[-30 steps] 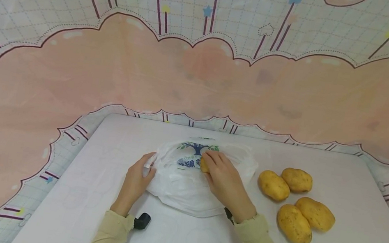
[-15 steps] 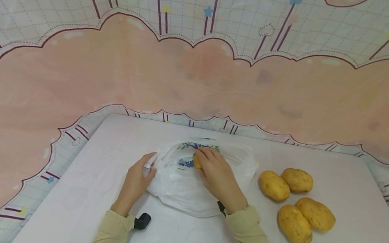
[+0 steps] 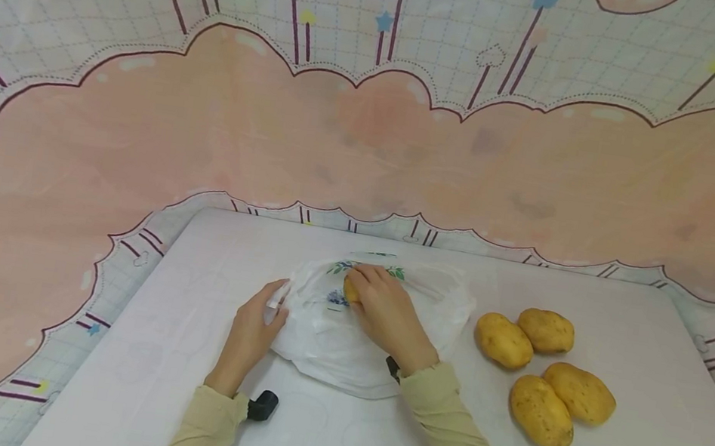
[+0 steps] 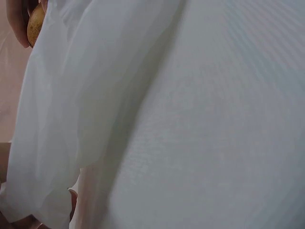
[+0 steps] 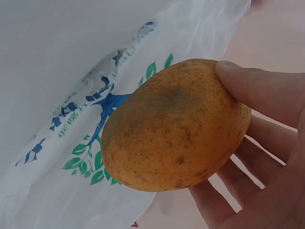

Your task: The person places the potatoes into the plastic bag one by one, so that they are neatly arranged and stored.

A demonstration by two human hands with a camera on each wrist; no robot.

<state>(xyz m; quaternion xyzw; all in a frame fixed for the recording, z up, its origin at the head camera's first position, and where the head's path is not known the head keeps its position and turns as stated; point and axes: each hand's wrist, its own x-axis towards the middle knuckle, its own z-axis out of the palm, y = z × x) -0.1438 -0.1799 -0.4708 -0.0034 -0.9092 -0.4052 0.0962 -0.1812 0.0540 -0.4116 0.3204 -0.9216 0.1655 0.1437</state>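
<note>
A white plastic bag (image 3: 327, 344) with a blue and green tree print lies in the middle of the table. My left hand (image 3: 251, 334) pinches the bag's left edge between thumb and fingers; in the left wrist view the plastic (image 4: 57, 119) fills much of the frame. My right hand (image 3: 384, 310) is over the bag and grips a potato (image 5: 176, 129), thumb on one side and fingers on the other. In the head view only the left end of that potato shows past the fingers. The bag's print appears behind the potato in the right wrist view.
To the right of the bag, several potatoes lie on the white table: two farther back (image 3: 504, 341) and two nearer (image 3: 542, 413). A black wrist camera (image 3: 263, 406) sticks out beside the left cuff. A patterned cloth (image 3: 368, 148) hangs behind the table.
My right hand has moved left over the bag with the potato in its grip. The left hand keeps its hold on the bag's edge, and the potatoes on the right have not moved.
</note>
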